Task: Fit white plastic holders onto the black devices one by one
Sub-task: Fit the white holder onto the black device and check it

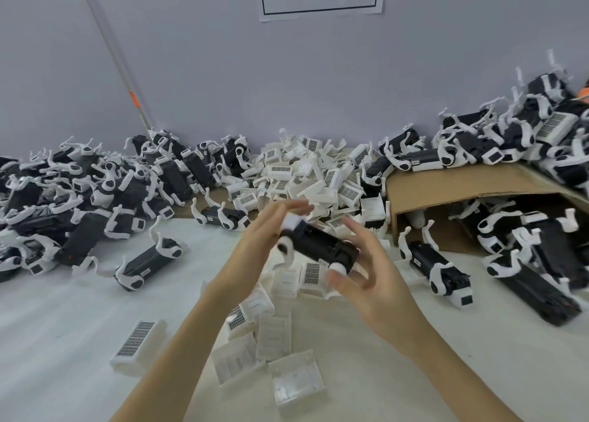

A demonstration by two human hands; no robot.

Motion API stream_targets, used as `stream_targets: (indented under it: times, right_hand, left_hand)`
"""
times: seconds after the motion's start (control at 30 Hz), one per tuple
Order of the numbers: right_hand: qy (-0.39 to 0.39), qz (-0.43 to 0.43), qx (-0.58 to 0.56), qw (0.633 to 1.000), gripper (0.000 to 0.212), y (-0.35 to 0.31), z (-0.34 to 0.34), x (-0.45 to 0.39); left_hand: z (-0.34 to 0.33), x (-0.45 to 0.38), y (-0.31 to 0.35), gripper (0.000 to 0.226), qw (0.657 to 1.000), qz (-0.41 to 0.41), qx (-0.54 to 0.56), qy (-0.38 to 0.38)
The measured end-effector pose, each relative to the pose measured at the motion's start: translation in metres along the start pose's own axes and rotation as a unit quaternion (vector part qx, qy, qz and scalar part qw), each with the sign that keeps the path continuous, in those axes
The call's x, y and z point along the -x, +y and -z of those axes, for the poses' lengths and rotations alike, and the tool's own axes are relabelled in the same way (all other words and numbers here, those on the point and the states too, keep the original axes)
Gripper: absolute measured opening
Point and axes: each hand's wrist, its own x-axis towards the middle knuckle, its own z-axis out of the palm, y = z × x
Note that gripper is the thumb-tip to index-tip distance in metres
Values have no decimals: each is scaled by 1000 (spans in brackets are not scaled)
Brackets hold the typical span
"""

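From my feed I see two bare forearms coming up from the bottom edge, slim and unsleeved as far as the frame shows. The left hand point(255, 246) and right hand point(371, 283) wear no gloves, rings, watch or wristband. Fingernails look short and plain, though motion blur softens the fingertips.

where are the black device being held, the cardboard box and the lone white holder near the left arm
black device point(318, 246): head view, middle of its black body
cardboard box point(446, 184): head view, its brown top flap
white holder point(137, 346): head view, its perforated grille face
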Motion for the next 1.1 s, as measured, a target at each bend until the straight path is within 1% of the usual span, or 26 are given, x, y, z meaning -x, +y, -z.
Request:
stream_targets:
  times: [0.07, 0.13, 0.17, 0.23, 0.3, 0.37, 0.43, 0.53, 0.57, 0.6, 0.7, 0.77, 0.83, 0.9, 0.97, 1.03, 1.1]
  right_hand:
    - [-25, 27, 49, 998, 80, 0, -3, 3]
    - [-40, 46, 92, 994, 82, 4, -10, 6]
    - [-42, 50, 108, 992, 83, 5, -13, 7]
    - [-41, 44, 139, 989, 89, 5, -18, 8]
    - [-47, 26, 162, 985, 98, 6, -19, 7]
    - [-65, 11, 193, 979, 104, 7, -16, 5]
    - [-79, 8, 261, 962, 95, 9, -11, 4]
    - [-113, 3, 392, 913, 68, 16, -2, 5]
    - [-115, 11, 414, 903, 61, 19, -1, 5]
    - [-109, 21, 419, 901, 54, 20, -2, 4]
    - [-72, 40, 399, 913, 36, 19, -7, 1]
    - [-55, 42, 388, 919, 31, 19, -10, 2]
    - [-36, 34, 362, 931, 30, 20, -12, 3]
    - [8, 9, 292, 956, 35, 16, -12, 3]
    - [72, 2, 204, 976, 39, 12, -10, 0]
    - [123, 2, 110, 986, 37, 7, -6, -3]
    - [155, -20, 4, 988, 34, 3, -1, -6]
  left_hand:
    - [-15, 2, -4, 59, 994, 5, 44, 96]
    - [-25, 3, -10, 62, 979, -23, 54, 194]
    - [-27, 4, -12, 64, 970, -33, 68, 231]
    - [-28, 4, -11, 67, 954, -52, 113, 274]
    - [-26, 2, -8, 68, 945, -70, 145, 286]
    - [-20, 1, -4, 68, 939, -97, 147, 296]
    - [-12, 0, -2, 68, 934, -145, 108, 307]
    - [0, 0, -2, 67, 917, -215, -13, 337]
    - [2, 0, -3, 68, 912, -221, -39, 344]
    - [2, 1, -3, 68, 909, -220, -61, 348]
    - [0, 0, -8, 69, 906, -204, -112, 354]
    - [-3, -1, -10, 67, 909, -202, -126, 343]
    - [-5, -1, -10, 66, 912, -203, -140, 328]
    - [-5, -1, -11, 63, 912, -197, -169, 317]
    - [-4, 0, -11, 59, 912, -198, -196, 300]
    - [-5, 0, -11, 55, 910, -211, -219, 281]
    - [-9, 1, -12, 51, 907, -220, -242, 265]
